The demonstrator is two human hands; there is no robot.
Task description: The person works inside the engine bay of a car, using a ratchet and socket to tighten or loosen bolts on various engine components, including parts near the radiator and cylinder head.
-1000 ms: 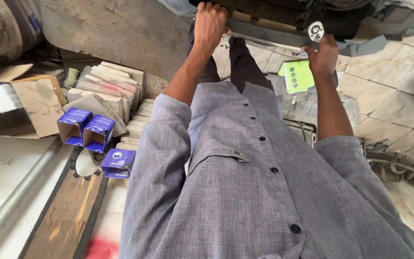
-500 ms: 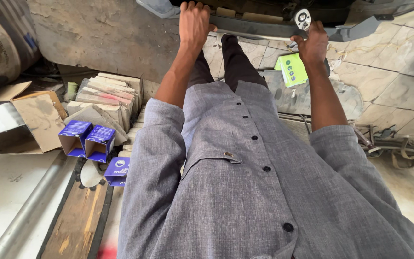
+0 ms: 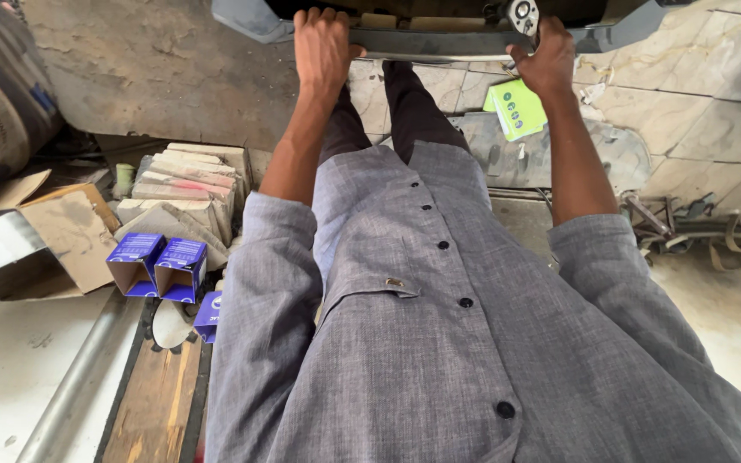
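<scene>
Both hands have risen with the grey bumper panel (image 3: 439,43): left hand (image 3: 323,47) clenched over its edge, right hand (image 3: 546,64) grasping it beside a chrome ratchet (image 3: 522,12), above the green packet (image 3: 516,109).

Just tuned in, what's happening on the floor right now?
A person in a grey buttoned shirt reaches both arms forward to a dark grey panel edge at the top of the view. The left hand grips that edge; the right hand is at it beside a round metal fitting. A green card lies on the floor below. Open blue boxes and stacked cartons sit to the left.
</scene>
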